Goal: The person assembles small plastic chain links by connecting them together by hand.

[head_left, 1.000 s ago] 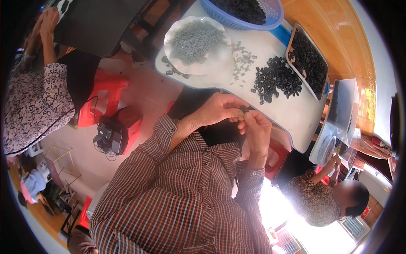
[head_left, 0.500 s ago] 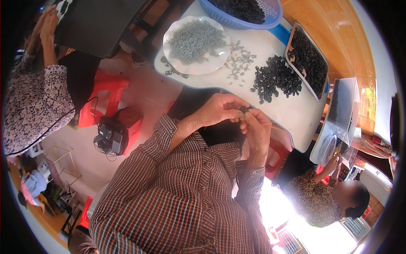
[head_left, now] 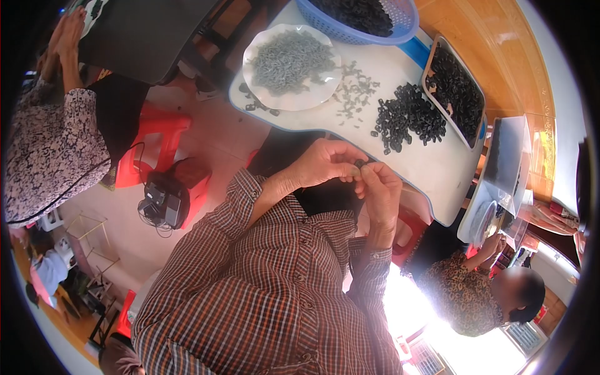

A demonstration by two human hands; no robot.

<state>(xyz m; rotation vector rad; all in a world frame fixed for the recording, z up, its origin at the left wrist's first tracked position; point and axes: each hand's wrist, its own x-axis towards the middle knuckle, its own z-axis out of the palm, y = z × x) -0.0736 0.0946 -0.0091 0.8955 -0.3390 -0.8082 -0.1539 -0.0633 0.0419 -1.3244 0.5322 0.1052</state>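
My left hand (head_left: 326, 164) and my right hand (head_left: 380, 190) meet at the table's near edge, fingertips pinched together. Between them is a small black plastic piece (head_left: 360, 163), mostly covered by the fingers; both hands grip it. Just beyond lies a loose heap of small black pieces (head_left: 409, 117) on the white table (head_left: 437, 178). Small clear pieces (head_left: 355, 90) are scattered left of that heap. A white scalloped plate (head_left: 269, 95) carries a mound of similar clear pieces (head_left: 290, 60).
A blue basket (head_left: 406, 22) of black parts and a tray (head_left: 469, 139) of black pieces stand at the back. To the right a person (head_left: 462, 294) sits working; another person (head_left: 59, 144) is at a dark table (head_left: 140, 37) on the left. A red stool (head_left: 197, 181) bears a black bag.
My hands stay almost in place, with only slight finger movement around the black piece. The person on the right has shifted their hands a little.
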